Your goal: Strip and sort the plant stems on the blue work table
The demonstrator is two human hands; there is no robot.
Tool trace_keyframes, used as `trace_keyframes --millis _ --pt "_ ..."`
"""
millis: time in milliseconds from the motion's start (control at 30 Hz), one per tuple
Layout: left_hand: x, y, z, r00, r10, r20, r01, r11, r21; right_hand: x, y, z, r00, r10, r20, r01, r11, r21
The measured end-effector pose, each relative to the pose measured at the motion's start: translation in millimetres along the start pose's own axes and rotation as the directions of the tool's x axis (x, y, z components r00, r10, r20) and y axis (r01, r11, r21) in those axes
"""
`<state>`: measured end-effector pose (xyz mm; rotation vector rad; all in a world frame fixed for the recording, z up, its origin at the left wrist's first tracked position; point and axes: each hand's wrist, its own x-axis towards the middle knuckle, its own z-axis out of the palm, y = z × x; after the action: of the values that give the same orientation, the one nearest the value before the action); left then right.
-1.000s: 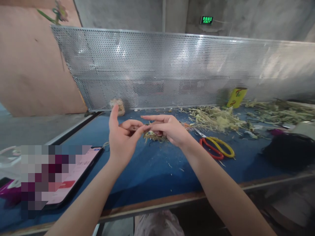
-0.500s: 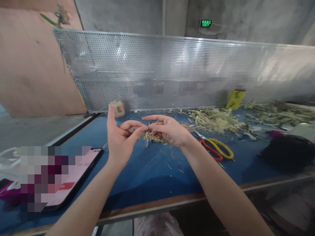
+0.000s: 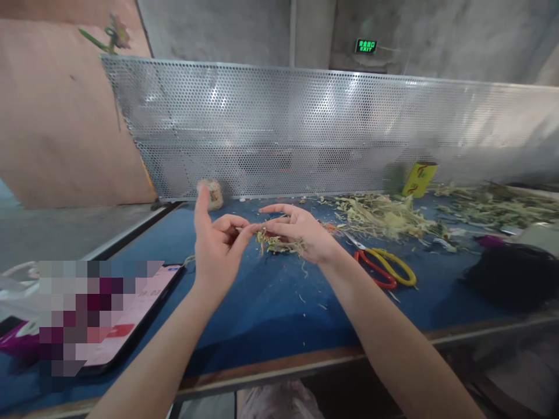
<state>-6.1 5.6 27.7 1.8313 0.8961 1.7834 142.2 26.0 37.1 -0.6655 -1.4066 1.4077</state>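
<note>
My left hand [image 3: 220,247] is over the blue table with its index finger raised and its thumb and other fingertips pinched together. Its fingertips meet those of my right hand [image 3: 303,230], which is also closed in a pinch while its index finger stretches out to the left. Whatever lies between the fingertips is too small to make out. Under the right hand is a small clump of dried plant bits [image 3: 277,243]; whether it rests on the table or hangs from the fingers is unclear. Scissors [image 3: 384,267] with one red and one yellow handle lie right of my right wrist.
Heaps of dried stalks [image 3: 379,215] spread along the back right, near a yellow box [image 3: 419,179]. A perforated metal panel [image 3: 279,128] borders the back. A clear jar [image 3: 213,195] stands behind my left hand. A phone [image 3: 144,314] lies front left, a dark bundle [image 3: 510,273] right.
The view has shifted slightly. My fingertips remain together, with small movements of the fingers. A little more of the plant clump shows beneath my right hand.
</note>
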Motion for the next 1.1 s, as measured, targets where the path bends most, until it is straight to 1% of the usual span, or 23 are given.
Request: trace_keyframes --millis 67,133,200,267,367,467,600,700,800,900,1000,1100 --pt "1.1 -2.1 -0.8 1.0 0.021 -0.008 -0.021 1.0 0.014 0.0 0.7 1.2 0.999 0.023 -0.026 -0.023 1.0 0.01" --pt "2.1 -3.0 -1.3 0.999 0.05 -0.016 -0.049 0.998 0.03 0.0 0.9 2.3 0.995 0.092 -0.026 -0.091 0.995 0.046" --pt "2.5 -2.8 -1.5 0.996 0.085 0.002 -0.085 0.995 0.051 -0.1 1.2 2.5 0.979 0.203 0.025 -0.205 0.973 0.105" --pt "2.1 -2.4 -1.6 0.992 0.123 0.022 -0.124 0.99 0.06 0.3 1.9 1.3 0.951 0.294 0.09 -0.306 0.936 0.171" --pt "1.3 -3.1 -1.8 0.988 0.147 0.044 -0.149 0.988 0.049 1.9 4.0 -2.7 0.929 0.331 0.163 -0.363 0.898 0.248" --pt "1.6 -5.1 -2.7 0.982 0.17 0.078 -0.175 0.983 0.058 3.5 5.3 -6.3 0.912 0.342 0.228 -0.395 0.882 0.258" --pt "4.0 -6.2 -5.5 0.973 0.169 0.158 -0.184 0.979 0.089 2.5 2.4 -7.3 0.911 0.332 0.246 -0.389 0.89 0.239" --pt "5.5 -5.3 -7.7 0.959 0.152 0.24 -0.175 0.982 0.075 -0.1 -2.4 -7.1 0.918 0.318 0.236 -0.37 0.902 0.224" --pt "6.3 -3.8 -8.9 0.939 0.155 0.308 -0.187 0.98 0.075 -2.0 -6.8 -7.6 0.927 0.321 0.191 -0.357 0.914 0.195" --pt "7.1 -3.0 -9.8 0.922 0.166 0.35 -0.222 0.967 0.125 -2.5 -9.3 -8.4 0.937 0.314 0.151 -0.337 0.926 0.169" --pt "8.5 -3.9 -11.4 0.911 0.17 0.376 -0.253 0.95 0.184 -2.7 -10.2 -8.1 0.96 0.265 0.093 -0.276 0.952 0.131" --pt "9.3 -4.3 -12.7 0.921 0.147 0.361 -0.234 0.95 0.208 -3.6 -10.2 -6.7 0.983 0.186 -0.004 -0.186 0.982 0.041"
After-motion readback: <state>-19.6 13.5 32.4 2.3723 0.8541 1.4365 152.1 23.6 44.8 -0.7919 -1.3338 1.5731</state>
